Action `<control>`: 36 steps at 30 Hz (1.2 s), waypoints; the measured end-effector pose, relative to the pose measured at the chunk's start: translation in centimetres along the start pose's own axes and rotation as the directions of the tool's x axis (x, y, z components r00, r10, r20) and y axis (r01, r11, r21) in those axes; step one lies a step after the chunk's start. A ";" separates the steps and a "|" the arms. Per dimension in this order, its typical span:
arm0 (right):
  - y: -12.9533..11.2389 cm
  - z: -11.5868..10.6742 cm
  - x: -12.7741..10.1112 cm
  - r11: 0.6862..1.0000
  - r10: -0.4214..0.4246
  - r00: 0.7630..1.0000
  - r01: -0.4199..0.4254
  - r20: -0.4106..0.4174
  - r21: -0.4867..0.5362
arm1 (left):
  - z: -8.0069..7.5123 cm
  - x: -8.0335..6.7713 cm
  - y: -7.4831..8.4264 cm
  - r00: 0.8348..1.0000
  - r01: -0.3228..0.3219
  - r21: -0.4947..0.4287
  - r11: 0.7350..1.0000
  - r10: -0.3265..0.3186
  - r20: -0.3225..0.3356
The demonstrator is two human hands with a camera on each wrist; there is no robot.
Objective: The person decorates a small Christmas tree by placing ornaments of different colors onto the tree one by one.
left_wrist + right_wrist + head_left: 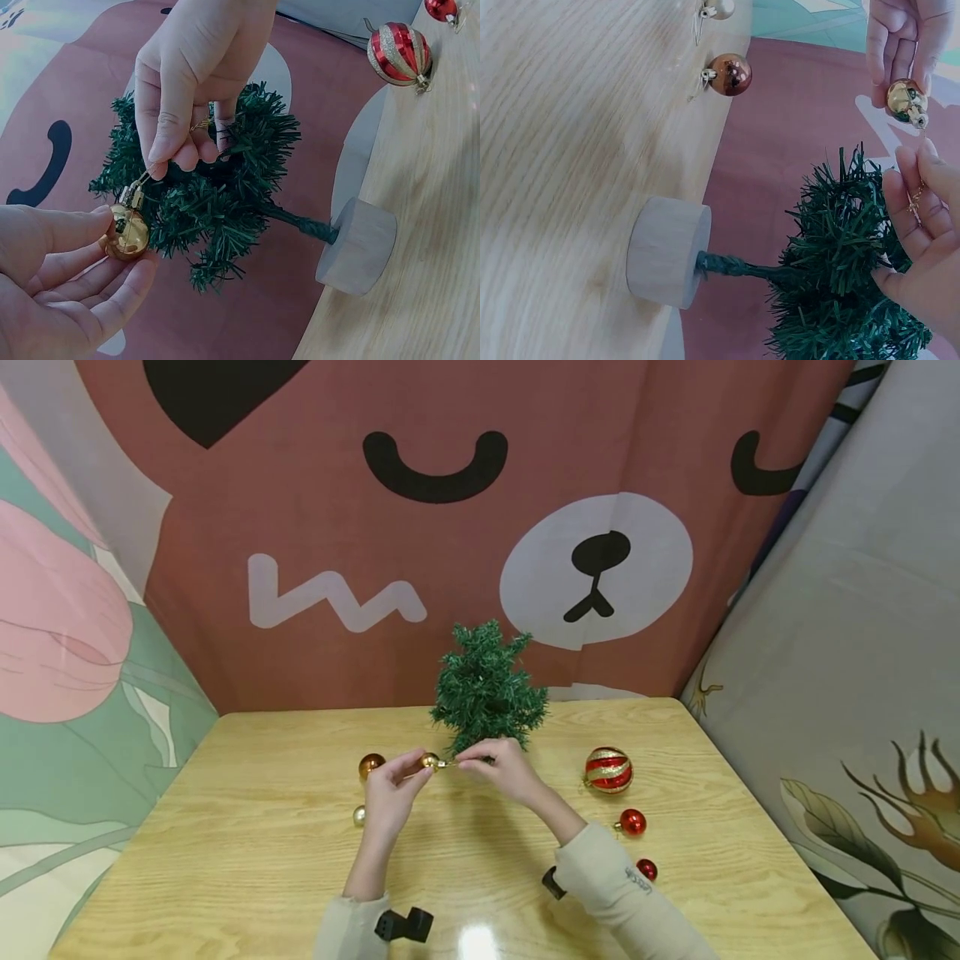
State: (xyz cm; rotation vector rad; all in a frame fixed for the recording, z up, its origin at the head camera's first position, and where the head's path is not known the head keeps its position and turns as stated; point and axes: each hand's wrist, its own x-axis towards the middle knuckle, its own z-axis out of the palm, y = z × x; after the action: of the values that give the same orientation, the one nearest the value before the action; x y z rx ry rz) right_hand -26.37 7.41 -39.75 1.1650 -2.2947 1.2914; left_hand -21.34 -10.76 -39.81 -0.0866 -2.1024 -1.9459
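A small gold ball [429, 762] hangs in the air in front of a little green tree [487, 689] on a round wooden base [358, 246]. My left hand [418, 772] holds the gold ball [126, 231] between thumb and fingertips. My right hand [461, 764] pinches the thin gold string [199, 126] that runs from the ball's cap, close against the tree's branches [217, 187]. In the right wrist view the gold ball [906, 99] sits just above the tree [840, 277], with the string [915, 199] lying across my right fingers.
On the wooden table [262, 827] lie a bronze ball [371, 766] and a pale gold ball [359, 815] to the left. A striped red and gold ball [608, 770] and two red balls [632, 822] [647, 869] lie right. Fabric backdrops close in the table's far and side edges.
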 end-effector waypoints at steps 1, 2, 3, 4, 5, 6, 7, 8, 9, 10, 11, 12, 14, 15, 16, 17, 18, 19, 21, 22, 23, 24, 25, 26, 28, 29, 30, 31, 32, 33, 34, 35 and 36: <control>0.0 0.0 0.0 1.000 -0.008 1.000 0.008 0.009 -0.012 | 0.0 0.0 0.0 1.000 0.001 0.001 1.000 -0.001 0.001; 0.0 -0.1 0.1 1.000 -0.015 1.000 0.015 0.017 -0.022 | 0.0 0.0 0.0 1.000 0.000 0.003 1.000 0.000 0.002; 0.0 -0.1 0.1 0.999 -0.020 0.999 0.021 0.025 -0.031 | 0.0 0.0 0.0 1.000 0.000 0.002 1.000 0.000 0.003; 0.0 -0.1 0.1 0.999 -0.021 0.999 0.022 0.033 -0.036 | 0.0 0.0 0.0 1.000 -0.001 0.003 1.000 0.001 0.004; 0.0 -0.1 0.1 0.999 -0.021 0.999 0.023 0.041 -0.038 | -0.1 0.0 0.0 1.000 0.000 0.003 1.000 0.000 0.005; -0.1 -0.2 0.2 0.999 -0.018 0.999 0.020 0.046 -0.037 | -0.1 0.0 0.0 1.000 0.000 0.002 1.000 0.000 0.005; -0.1 -0.2 0.2 1.000 -0.010 0.999 0.011 0.047 -0.029 | -0.1 0.0 0.0 1.000 0.003 0.001 1.000 -0.003 0.004; -0.2 -0.2 0.2 1.000 0.003 0.999 -0.003 0.046 -0.016 | 0.0 0.0 -0.1 1.000 0.005 0.000 1.000 -0.005 0.003; -0.2 -0.2 0.3 1.000 0.020 0.999 -0.019 0.040 -0.009 | 0.0 0.0 -0.1 1.000 0.007 0.001 1.000 -0.007 0.001; -0.2 -0.2 0.3 0.999 0.038 0.999 -0.038 0.030 0.001 | 0.0 0.1 -0.2 1.000 0.007 0.005 1.000 -0.007 -0.002; -0.2 -0.2 0.3 0.998 0.056 0.998 -0.056 0.019 0.012 | 0.0 0.1 -0.2 1.000 0.009 0.008 1.000 -0.009 -0.006; -0.3 -0.3 0.4 0.997 0.075 0.997 -0.075 0.005 0.025 | 0.0 0.1 -0.2 1.000 0.009 0.009 1.000 -0.009 -0.008; -0.4 -0.3 0.4 0.992 0.112 0.994 -0.111 -0.017 0.056 | 0.1 0.2 -0.4 1.000 0.007 0.019 1.000 -0.007 -0.011; -0.5 -0.3 0.4 0.990 0.128 0.992 -0.126 -0.025 0.070 | 0.2 0.1 -0.4 1.000 0.004 0.024 1.000 -0.003 -0.011; -0.6 -0.3 0.5 0.986 0.141 0.990 -0.138 -0.028 0.093 | 0.2 0.1 -0.4 1.000 -0.005 0.029 1.000 0.005 -0.009; -0.7 -0.4 0.5 0.982 0.153 0.988 -0.149 -0.028 0.120 | 0.3 0.1 -0.4 1.000 -0.007 0.032 0.999 0.007 -0.008; -0.8 -0.4 0.6 0.976 0.164 0.986 -0.158 -0.027 0.148 | 0.4 0.1 -0.4 1.000 -0.013 0.036 0.999 0.013 -0.005; -0.8 -0.4 0.7 0.971 0.170 0.985 -0.163 -0.026 0.175 | 0.5 0.1 -0.4 1.000 -0.017 0.041 0.999 0.018 -0.004; -0.8 -0.3 0.9 0.961 0.182 0.983 -0.171 -0.032 0.215 | 0.6 0.1 -0.3 1.000 -0.029 0.039 0.999 0.028 0.001; -0.8 -0.3 1.0 0.959 0.185 0.982 -0.171 -0.039 0.227 | 0.7 0.1 -0.4 0.999 -0.035 0.037 0.999 0.035 0.001; -0.8 -0.3 1.1 0.958 0.187 0.981 -0.171 -0.047 0.232 | 0.8 0.2 -0.4 0.999 -0.033 0.032 0.999 0.033 0.000; -0.9 -0.3 1.2 0.958 0.189 0.980 -0.172 -0.057 0.229 | 0.8 0.2 -0.4 0.999 -0.039 0.029 0.999 0.039 0.002; -0.9 -0.3 1.3 0.960 0.195 0.978 -0.177 -0.067 0.218 | 0.9 0.2 -0.4 0.999 -0.042 0.028 0.999 0.042 0.004; -0.9 -0.3 1.4 0.962 0.205 0.976 -0.186 -0.076 0.201 | 0.9 0.2 -0.4 0.999 -0.043 0.024 0.999 0.043 0.006; -1.0 -0.3 1.6 0.965 0.224 0.970 -0.208 -0.089 0.159 | 1.0 0.2 -0.4 0.999 -0.049 0.023 0.999 0.049 0.011; -1.0 -0.2 1.7 0.966 0.234 0.968 -0.221 -0.094 0.133 | 1.1 0.2 -0.4 0.999 -0.048 0.022 0.999 0.047 0.014; -1.1 -0.2 1.8 0.966 0.244 0.965 -0.234 -0.098 0.106 | 1.1 0.2 -0.4 0.999 -0.047 0.023 0.999 0.047 0.017; -1.1 -0.1 1.9 0.967 0.251 0.962 -0.244 -0.102 0.079 | 1.1 0.2 -0.4 0.999 -0.043 0.021 0.999 0.042 0.019; -1.1 0.0 2.0 0.966 0.256 0.961 -0.252 -0.105 0.051 | 1.2 0.2 -0.4 0.999 -0.043 0.019 0.999 0.042 0.019; -1.1 0.0 2.1 0.966 0.258 0.960 -0.258 -0.109 0.021 | 1.2 0.2 -0.4 0.999 -0.041 0.020 0.999 0.041 0.018; -1.1 0.1 2.2 0.965 0.259 0.959 -0.262 -0.111 -0.009 | 1.2 0.2 -0.4 0.999 -0.038 0.021 0.999 0.038 0.016; -1.2 0.2 2.3 0.963 0.261 0.959 -0.267 -0.112 -0.037 | 1.2 0.2 -0.4 0.999 -0.037 0.025 0.999 0.036 0.013; -1.2 0.2 2.3 0.961 0.263 0.958 -0.271 -0.113 -0.062 | 1.2 0.2 -0.5 0.999 -0.033 0.028 0.999 0.033 0.011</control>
State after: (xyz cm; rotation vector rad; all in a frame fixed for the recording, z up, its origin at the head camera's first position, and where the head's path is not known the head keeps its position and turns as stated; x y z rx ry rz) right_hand -26.92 5.66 -37.85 0.7629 -2.4626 1.3046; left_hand -21.80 -9.61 -40.30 -0.1252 -2.1204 -1.9003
